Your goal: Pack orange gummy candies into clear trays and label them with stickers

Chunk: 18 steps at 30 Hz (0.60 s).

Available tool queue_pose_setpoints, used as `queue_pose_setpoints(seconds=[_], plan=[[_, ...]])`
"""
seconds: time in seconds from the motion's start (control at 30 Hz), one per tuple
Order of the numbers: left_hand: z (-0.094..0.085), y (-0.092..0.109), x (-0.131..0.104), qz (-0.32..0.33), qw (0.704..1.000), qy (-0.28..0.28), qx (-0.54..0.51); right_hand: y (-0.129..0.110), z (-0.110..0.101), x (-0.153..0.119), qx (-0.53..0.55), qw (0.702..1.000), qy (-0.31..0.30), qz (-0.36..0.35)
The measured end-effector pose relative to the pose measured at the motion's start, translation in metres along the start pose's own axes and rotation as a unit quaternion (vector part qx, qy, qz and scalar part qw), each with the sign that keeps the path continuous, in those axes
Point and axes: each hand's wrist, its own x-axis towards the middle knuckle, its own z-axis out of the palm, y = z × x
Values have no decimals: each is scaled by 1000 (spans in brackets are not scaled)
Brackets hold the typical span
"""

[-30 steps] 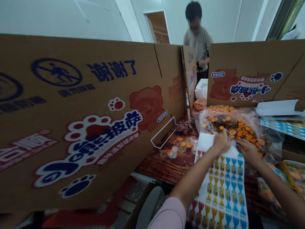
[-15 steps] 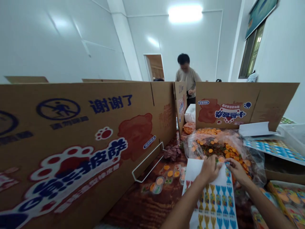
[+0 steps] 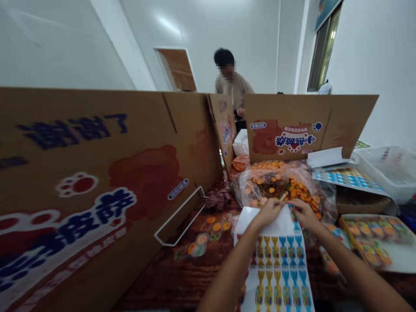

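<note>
My left hand point(image 3: 272, 209) pinches a small clear plastic case point(image 3: 283, 197), which shows edge-on at the fingertips. Close beside it, my right hand point(image 3: 302, 211) has its thumb and fingers drawn together at the top right of the sticker sheet point(image 3: 281, 229). What sits in that pinch is too small to make out. A blue sticker point(image 3: 296, 225) lies just below the right fingertips. Rows of red, yellow and blue stickers run down the white sheet, partly covered by my left forearm. Beyond my hands, a clear plastic bag point(image 3: 242, 188) holds many orange discs point(image 3: 298, 190).
Cardboard panels point(image 3: 198, 143) wall off the left, and another box point(image 3: 344, 125) stands behind the bag. A wire frame point(image 3: 182, 223) and several filled clear cases point(image 3: 200, 243) lie left. A packed tray point(image 3: 394, 249) and white bin point(image 3: 390, 169) are right. A person point(image 3: 238, 84) stands behind.
The view has swung right and down, so everything sits further left and higher. The case in my left hand has turned from face-on to edge-on. Both hands stay close together over the sheet's top.
</note>
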Motion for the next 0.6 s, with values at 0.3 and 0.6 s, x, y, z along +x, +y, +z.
queue_pose_setpoints(seconds=[0.3,0.6], plan=[[-2,-12,-1,6,996,-26,-79,-2,0,-1,-94,994,-33,-33],[-2,-3,-19,26,997,-33,-63,-10,-7,-16,-214,956,-55,-195]])
